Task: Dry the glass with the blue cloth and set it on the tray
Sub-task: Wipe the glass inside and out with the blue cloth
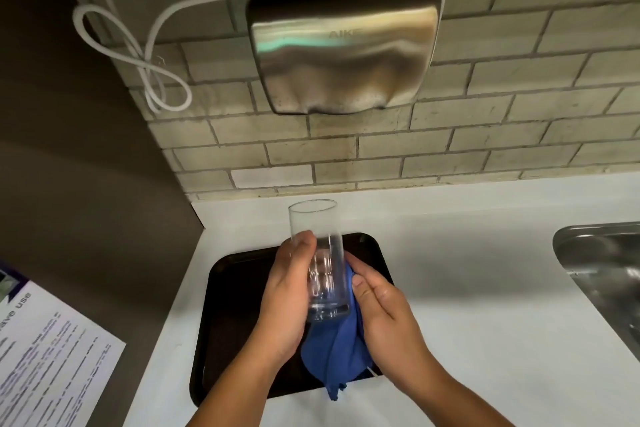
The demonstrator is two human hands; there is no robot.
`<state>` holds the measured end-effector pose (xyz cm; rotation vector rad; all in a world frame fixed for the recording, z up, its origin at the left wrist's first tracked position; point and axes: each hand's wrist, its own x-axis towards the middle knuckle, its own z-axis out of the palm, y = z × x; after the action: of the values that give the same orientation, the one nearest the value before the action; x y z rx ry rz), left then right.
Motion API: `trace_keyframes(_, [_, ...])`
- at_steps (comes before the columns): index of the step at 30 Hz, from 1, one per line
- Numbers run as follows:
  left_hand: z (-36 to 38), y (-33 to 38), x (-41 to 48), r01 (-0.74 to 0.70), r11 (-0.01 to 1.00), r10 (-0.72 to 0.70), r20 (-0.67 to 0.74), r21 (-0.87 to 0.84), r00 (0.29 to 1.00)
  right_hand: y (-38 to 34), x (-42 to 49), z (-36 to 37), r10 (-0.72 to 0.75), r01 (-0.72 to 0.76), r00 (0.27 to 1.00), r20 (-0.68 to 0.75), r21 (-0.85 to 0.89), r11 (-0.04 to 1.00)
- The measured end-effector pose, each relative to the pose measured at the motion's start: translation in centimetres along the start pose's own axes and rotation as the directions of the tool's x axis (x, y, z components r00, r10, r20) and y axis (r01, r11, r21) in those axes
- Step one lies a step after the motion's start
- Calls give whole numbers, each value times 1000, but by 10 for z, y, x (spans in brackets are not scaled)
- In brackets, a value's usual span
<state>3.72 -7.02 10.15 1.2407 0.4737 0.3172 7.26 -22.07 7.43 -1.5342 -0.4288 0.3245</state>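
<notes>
A tall clear glass [320, 246] is held tilted above the black tray [235, 291], its open mouth pointing away from me. My left hand [289, 291] wraps around its left side. My right hand [384, 312] presses the blue cloth [341, 354] against the right side and base of the glass. The cloth hangs down below both hands over the tray's front edge. The tray lies on the white counter [467, 305], and I see nothing resting on the part of it that shows.
A steel hand dryer [343, 45] hangs on the tiled wall above, with a white cable [152, 73] looping to its left. A steel sink [606, 274] is set in the counter at right. A printed notice [45, 357] is on the dark wall at left.
</notes>
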Motion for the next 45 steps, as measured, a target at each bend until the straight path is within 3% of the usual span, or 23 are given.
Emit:
trace_keyframes(4, [-4, -1, 1, -35, 999, 36, -41, 18, 999, -7, 11, -3, 58, -60, 998, 34, 68, 996])
trace_keyframes(8, [-12, -1, 5, -11, 999, 6, -118, -42, 993, -11, 0, -1, -75, 78, 996, 49, -49, 996])
trace_keyframes(12, [-9, -2, -1, -11, 999, 7, -101, -45, 995, -6, 5, 4, -14, 17, 998, 58, -60, 998])
trace_keyframes(16, [-12, -1, 3, 16, 999, -22, -158, -37, 987, 1, -14, 12, -88, 94, 995, 39, -203, 975])
trace_keyframes(20, [-10, -1, 4, 1, 1000, -2, -153, -8, 988, 0, -18, 13, -78, 84, 996, 37, -203, 975])
trace_keyframes(26, [-11, -3, 5, -23, 997, 31, -125, 71, 992, -13, -17, 10, -291, 321, 946, 146, -276, 906])
trace_keyframes(31, [-10, -3, 8, -24, 998, 32, -138, 59, 990, -2, -7, 10, -220, 240, 970, 102, -265, 934])
trace_keyframes(34, [-8, -4, 9, -15, 998, 24, -163, 53, 986, -3, -6, 13, -253, 278, 960, 121, -308, 910])
trace_keyframes(37, [-9, -5, 11, -6, 995, 22, -160, 100, 987, -9, 1, 11, -283, 315, 947, 151, -276, 908])
trace_keyframes(41, [-8, 1, 7, -63, 979, 86, -116, 193, 989, -14, 12, 3, -201, 208, 978, 51, -269, 941])
trace_keyframes(45, [-8, -3, 7, -97, 934, 137, -95, 344, 986, -20, 3, 10, -326, 347, 938, 119, -352, 869])
